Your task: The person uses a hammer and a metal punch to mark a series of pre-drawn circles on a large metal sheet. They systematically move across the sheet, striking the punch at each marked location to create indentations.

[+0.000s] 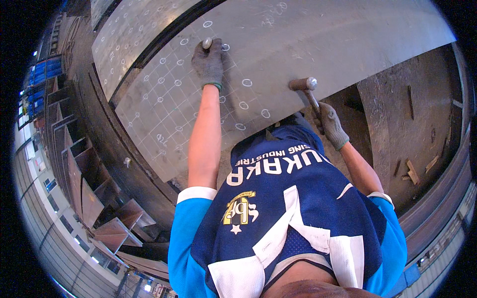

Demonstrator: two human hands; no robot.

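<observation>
A large grey steel plate [278, 54] lies before me, marked with a chalk grid and white circles. My left hand [207, 63], in a grey glove, is closed round a short metal punch [207, 43] over the gridded part. The rounded end of the punch points up, and its tip is hidden below the fingers. To the right, my gloved right hand [330, 125] grips the handle of a hammer [304, 84]. The hammer head hangs over the plate near its close edge, apart from the punch.
Beyond a dark gap lies a second marked plate [130, 37]. Upright metal sheets [117, 232] stand in a row at the left. On the floor at the right are wood scraps [412, 171] and a thin dark bar [410, 102].
</observation>
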